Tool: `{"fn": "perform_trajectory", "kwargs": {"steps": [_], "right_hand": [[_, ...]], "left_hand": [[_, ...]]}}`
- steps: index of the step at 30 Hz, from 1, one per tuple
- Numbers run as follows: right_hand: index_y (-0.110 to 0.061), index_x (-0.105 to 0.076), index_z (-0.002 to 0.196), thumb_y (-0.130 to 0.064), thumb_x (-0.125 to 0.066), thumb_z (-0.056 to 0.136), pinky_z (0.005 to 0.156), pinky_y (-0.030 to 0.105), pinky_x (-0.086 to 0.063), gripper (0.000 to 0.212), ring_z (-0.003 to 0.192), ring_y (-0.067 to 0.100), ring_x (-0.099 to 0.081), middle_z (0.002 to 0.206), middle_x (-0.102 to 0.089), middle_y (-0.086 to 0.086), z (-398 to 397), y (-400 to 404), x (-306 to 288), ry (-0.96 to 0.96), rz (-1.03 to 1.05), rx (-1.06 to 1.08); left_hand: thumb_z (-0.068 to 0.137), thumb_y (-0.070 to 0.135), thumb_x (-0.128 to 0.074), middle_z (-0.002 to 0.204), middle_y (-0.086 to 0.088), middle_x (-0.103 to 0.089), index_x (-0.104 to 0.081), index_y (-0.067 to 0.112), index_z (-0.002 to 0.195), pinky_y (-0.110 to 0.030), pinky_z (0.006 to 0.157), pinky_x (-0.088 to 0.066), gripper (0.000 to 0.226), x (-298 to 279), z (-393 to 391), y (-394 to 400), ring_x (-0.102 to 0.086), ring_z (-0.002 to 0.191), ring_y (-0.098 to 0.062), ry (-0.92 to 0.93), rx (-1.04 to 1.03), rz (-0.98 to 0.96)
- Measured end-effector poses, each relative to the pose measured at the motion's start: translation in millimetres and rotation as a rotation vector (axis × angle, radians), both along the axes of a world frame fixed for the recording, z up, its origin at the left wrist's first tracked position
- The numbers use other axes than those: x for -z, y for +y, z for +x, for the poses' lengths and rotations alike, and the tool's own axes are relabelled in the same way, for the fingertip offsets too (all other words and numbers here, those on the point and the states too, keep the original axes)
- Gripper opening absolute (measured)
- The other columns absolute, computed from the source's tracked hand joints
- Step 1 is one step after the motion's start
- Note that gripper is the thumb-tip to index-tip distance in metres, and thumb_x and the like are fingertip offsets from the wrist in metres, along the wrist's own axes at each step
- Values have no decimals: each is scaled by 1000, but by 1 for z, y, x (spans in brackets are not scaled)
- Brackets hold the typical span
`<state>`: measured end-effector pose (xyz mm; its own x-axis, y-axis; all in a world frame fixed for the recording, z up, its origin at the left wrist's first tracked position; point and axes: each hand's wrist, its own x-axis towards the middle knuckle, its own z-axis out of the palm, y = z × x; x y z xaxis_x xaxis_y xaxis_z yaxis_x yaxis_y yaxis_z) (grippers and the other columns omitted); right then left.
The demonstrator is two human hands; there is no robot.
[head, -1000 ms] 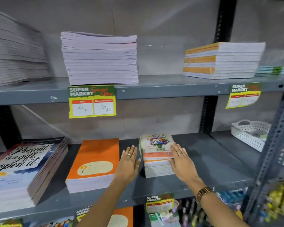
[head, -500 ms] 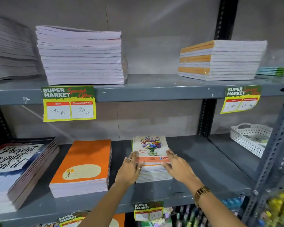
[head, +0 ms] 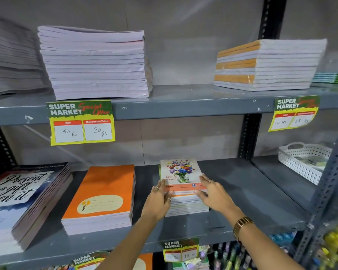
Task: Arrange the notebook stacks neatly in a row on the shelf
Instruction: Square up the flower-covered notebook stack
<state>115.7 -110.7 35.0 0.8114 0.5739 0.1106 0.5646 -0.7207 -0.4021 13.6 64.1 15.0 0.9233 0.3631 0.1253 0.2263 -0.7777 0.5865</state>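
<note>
A small stack of notebooks with a flower-vase cover (head: pixel 180 173) sits on the grey middle shelf (head: pixel 252 195). My left hand (head: pixel 158 199) presses its left side and my right hand (head: pixel 213 193) presses its right side, fingers on the top notebooks, so both hands grip the stack between them. Left of it lies an orange notebook stack (head: pixel 103 195), with a gap between the two. Further left is a larger stack with a "Present is a gift" cover (head: pixel 21 199).
The upper shelf holds pale lilac stacks (head: pixel 94 63), a grey stack (head: pixel 10 59) and an orange-striped wrapped stack (head: pixel 267 65). A white perforated basket (head: pixel 302 162) stands on the neighbouring shelf to the right. Yellow price tags (head: pixel 82 123) hang from shelf edges. A slanted metal upright (head: pixel 328 191) is at right.
Both hands have closed in from flat beside the flower stack to gripping its top notebooks at both sides. The view has shifted slightly right and closer.
</note>
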Motion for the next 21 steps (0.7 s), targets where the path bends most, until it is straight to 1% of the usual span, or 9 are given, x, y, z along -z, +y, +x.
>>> {"fn": "perform_trajectory", "kwargs": {"steps": [3,8,13,15,19,20,21], "right_hand": [[-9,-28,148,-37,-53,93,112,34,-35,66,140,24,-33,157,-25,4,0,-1,1,22,42,10],[-8,-28,148,-39,-57,91,112,35,-33,71,140,26,-34,157,-25,5,1,-2,1,31,50,4],[-9,-27,148,-37,-56,92,114,36,-30,69,142,27,-30,158,-22,3,1,-2,2,36,53,6],[-9,-27,148,-37,-55,92,114,37,-29,68,142,26,-30,158,-22,2,1,-2,2,41,45,1],[-11,-28,148,-38,-55,92,113,37,-33,68,141,26,-31,158,-22,1,1,-3,1,35,28,0],[-12,-27,148,-39,-54,92,112,37,-33,68,141,26,-31,158,-21,0,1,-3,1,28,19,-1],[-13,-27,149,-40,-53,93,112,37,-33,67,141,26,-32,159,-20,0,0,-3,2,17,7,-3]], "left_hand": [[96,30,-42,128,-10,-55,-29,21,138,-33,90,-52,45,-1,-1,-1,-59,107,-20,-36,8,-24],[96,30,-44,131,-9,-53,-24,21,143,-35,92,-52,52,2,-4,-3,-58,111,-21,-53,-11,-58],[95,27,-45,130,-9,-54,-26,23,141,-34,86,-55,50,5,-4,-6,-60,107,-21,-75,-13,-73],[95,26,-45,132,-9,-53,-26,23,141,-35,88,-55,50,7,-4,-5,-59,108,-20,-78,-18,-58],[95,24,-45,138,-8,-49,-22,24,144,-37,92,-55,53,10,-4,-3,-58,111,-20,-66,-10,-53],[95,25,-44,140,-8,-47,-21,25,144,-39,93,-54,54,10,-4,-3,-56,115,-22,-62,-5,-46],[96,27,-43,145,-7,-42,-20,25,144,-41,98,-51,53,10,-4,-3,-51,123,-26,-55,-6,-21]]}}
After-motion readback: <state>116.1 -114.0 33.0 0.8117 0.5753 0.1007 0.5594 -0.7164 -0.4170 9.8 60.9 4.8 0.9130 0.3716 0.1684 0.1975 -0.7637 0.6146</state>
